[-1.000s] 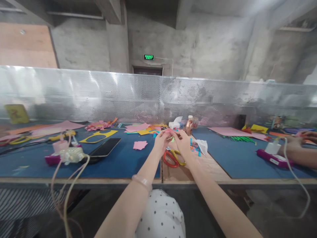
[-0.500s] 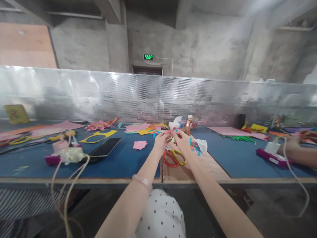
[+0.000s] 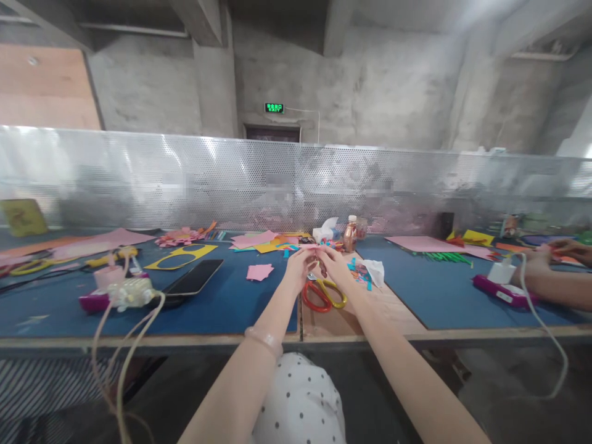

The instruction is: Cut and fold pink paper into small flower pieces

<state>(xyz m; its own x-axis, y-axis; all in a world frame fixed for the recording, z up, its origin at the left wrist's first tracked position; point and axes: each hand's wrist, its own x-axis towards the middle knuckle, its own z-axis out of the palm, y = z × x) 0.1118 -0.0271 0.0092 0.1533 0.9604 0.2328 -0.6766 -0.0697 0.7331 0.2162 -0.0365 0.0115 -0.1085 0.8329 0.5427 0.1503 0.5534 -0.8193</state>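
Observation:
My left hand (image 3: 298, 265) and my right hand (image 3: 335, 265) meet above the wooden strip in the middle of the table. Between their fingertips is a small piece of pink paper (image 3: 312, 247), pinched from both sides; its full shape is partly hidden by the fingers. Just below the hands lie scissors with one red and one yellow handle loop (image 3: 340, 297), their blades mostly covered. Left of my left hand rests a small stack of pink paper squares (image 3: 259, 272). Blue and pink paper scraps (image 3: 362, 271) lie right of my right hand.
A black phone (image 3: 197, 277) lies by a power strip with cables (image 3: 134, 291) on the left. Behind the hands stand a bottle (image 3: 350, 233) and tissues (image 3: 326, 229). At right, another person's arm (image 3: 550, 280) reaches over the table near a purple power strip (image 3: 502, 291).
My fingers have shifted slightly around the pink paper, and more of its flat edge shows between them. The whole view has moved a little; the scissors and squares stay in place.

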